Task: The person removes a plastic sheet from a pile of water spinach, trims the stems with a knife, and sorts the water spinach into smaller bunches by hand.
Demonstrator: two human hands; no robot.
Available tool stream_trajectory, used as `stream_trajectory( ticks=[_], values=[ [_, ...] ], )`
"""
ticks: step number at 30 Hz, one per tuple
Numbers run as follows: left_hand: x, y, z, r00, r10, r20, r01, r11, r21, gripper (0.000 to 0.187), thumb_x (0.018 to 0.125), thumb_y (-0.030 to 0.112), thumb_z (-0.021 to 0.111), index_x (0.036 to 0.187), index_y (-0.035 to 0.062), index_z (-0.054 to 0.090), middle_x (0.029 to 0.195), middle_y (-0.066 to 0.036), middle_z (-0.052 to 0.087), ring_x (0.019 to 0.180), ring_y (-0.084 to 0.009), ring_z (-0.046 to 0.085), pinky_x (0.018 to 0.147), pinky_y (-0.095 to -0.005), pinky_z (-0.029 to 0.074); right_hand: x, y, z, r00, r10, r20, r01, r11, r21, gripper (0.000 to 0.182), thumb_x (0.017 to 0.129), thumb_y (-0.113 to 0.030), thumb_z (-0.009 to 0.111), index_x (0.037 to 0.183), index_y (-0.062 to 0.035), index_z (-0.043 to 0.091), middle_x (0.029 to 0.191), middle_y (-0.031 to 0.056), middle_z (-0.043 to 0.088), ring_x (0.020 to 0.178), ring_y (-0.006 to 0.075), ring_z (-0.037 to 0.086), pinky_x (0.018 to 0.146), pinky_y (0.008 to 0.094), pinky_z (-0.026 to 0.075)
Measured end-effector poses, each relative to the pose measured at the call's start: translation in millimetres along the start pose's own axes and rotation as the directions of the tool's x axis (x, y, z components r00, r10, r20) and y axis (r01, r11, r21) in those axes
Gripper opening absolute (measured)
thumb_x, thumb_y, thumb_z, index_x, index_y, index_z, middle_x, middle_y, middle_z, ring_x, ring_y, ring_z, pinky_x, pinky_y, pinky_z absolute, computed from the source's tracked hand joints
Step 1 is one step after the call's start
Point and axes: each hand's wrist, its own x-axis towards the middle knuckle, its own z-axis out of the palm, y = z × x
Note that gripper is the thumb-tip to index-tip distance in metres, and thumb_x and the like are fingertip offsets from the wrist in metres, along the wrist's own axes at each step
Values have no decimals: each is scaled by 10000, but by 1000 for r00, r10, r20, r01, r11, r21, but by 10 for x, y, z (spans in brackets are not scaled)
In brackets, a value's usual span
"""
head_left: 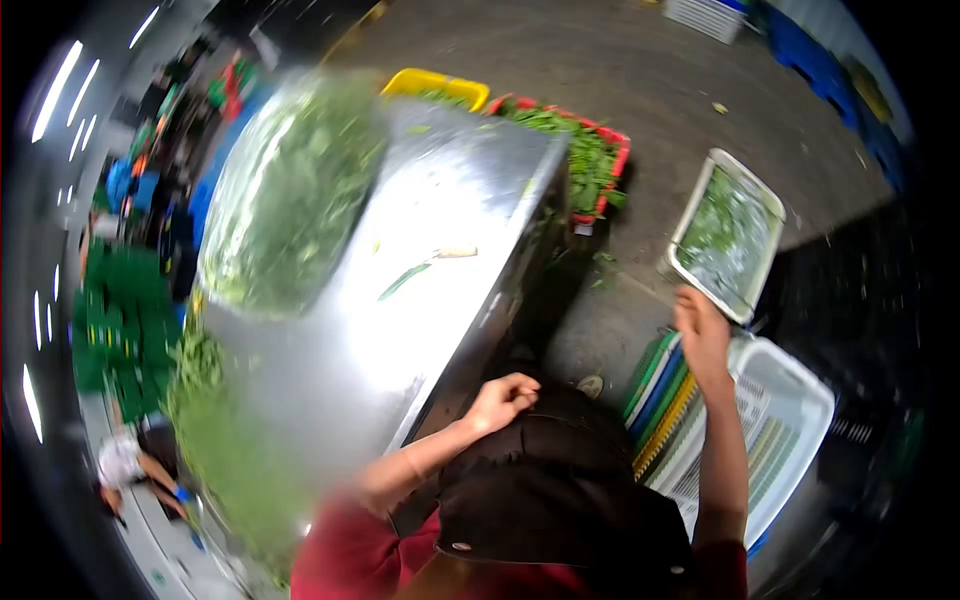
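Note:
My left hand (503,402) is loosely closed just above the dark apron (560,480), beside the edge of the metal table (300,370); nothing shows in it. Farther right, my right hand (702,325) has its fingers curled together, also with nothing visible in them. It is near the lower edge of a white basin (678,262) that holds leafy greens and what looks like water or clear plastic. On the table lie a big clear bag of greens (290,190), a loose stalk (405,281) and, at the lower left, a blurred heap of greens (240,450).
Beyond the table stand a yellow crate (478,92) and a red crate (624,160) with greens. Colored crates (660,400) and a pale plastic basket (815,400) are at my right. Green crates (125,300) and another person (125,460) are at the left.

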Motion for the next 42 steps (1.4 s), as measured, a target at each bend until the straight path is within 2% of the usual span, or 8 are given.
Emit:
stream_trajectory(
  ticks=[5, 15, 19, 22, 26, 34, 39, 42],
  values=[
    [-156, -419, -930, 861, -72, -503, -144, 915, -378, 163, 892, 6, 544, 1051, -15, 571, 878, -67, 644, 798, -118, 604, 724, -248, 496, 1164, -1010, 1798, 837, -398, 375, 435, 900, -16, 196, 811, -93, 599, 1004, -65, 600, 925, 105, 598, 853, 303, 597, 730, 381, 486],
    [-1394, -1386, -1643, -42, -212, -976, -15, 977, -211, 360, 839, 27, 585, 1192, 12, 519, 1173, -103, 570, 1031, -186, 565, 853, -291, 460, 1358, -1512, 3465, 612, -502, 611, 646, 763, -19, 165, 795, -121, 536, 923, -93, 637, 869, 100, 573, 854, 290, 552, 717, 405, 484],
    [-1303, -879, -1660, -138, -448, -883, -6, 892, -452, 407, 841, -17, 547, 1241, 17, 480, 1177, -109, 570, 1037, -201, 569, 870, -329, 463, 675, -1577, 3664, 135, -542, 829, 700, 645, 308, 146, 728, -118, 639, 873, -102, 650, 883, 92, 578, 871, 268, 559, 736, 384, 471],
    [-1031, -799, -1682, -130, -428, -895, -37, 904, -427, 421, 837, -8, 563, 1248, -6, 470, 1198, -122, 560, 1062, -217, 562, 911, -330, 439, 933, -1413, 3718, 249, -631, 735, 687, 650, 325, 117, 726, -123, 642, 842, -106, 647, 851, 86, 585, 847, 260, 568, 715, 385, 475],
    [-594, 46, -1761, -192, -526, -829, -82, 850, -521, 514, 816, 2, 597, 1297, -37, 421, 1283, -160, 500, 1143, -263, 518, 992, -337, 375, 2323, -1294, 3562, 861, -145, 487, 209, 975, -79, 76, 766, -94, 597, 735, -34, 633, 759, 140, 607, 688, 259, 578, 638, 391, 455],
    [-840, -1693, -2265, -552, -57, -832, 527, 749, -401, 492, 816, 260, 617, 1193, -30, 491, 1187, -246, 518, 1125, -378, 498, 977, -444, 385, 4378, -398, 2824, 930, -280, 240, 347, 883, -315, 382, 822, -262, 643, 1141, -51, 632, 1054, 163, 625, 955, 281, 607, 818, 350, 466],
    [621, -842, -2387, -211, 122, -970, 546, 838, -13, 608, 792, 182, 640, 1285, -92, 412, 1309, -270, 445, 1236, -391, 409, 1065, -415, 296, 3934, -501, 2819, 782, -509, 360, 491, 859, 149, 300, 851, -130, 638, 1099, 37, 607, 896, 86, 573, 789, 176, 536, 703, 277, 434],
    [1801, 474, -1795, 766, 145, -627, -29, 981, 190, 609, 844, 157, 569, 1376, -30, 340, 1386, -237, 384, 1282, -357, 371, 1099, -400, 260, 3665, -936, 3003, 674, -451, 585, 441, 881, 171, 276, 803, -118, 654, 1050, 1, 624, 863, 108, 552, 761, 216, 525, 676, 306, 429]
  ],
)
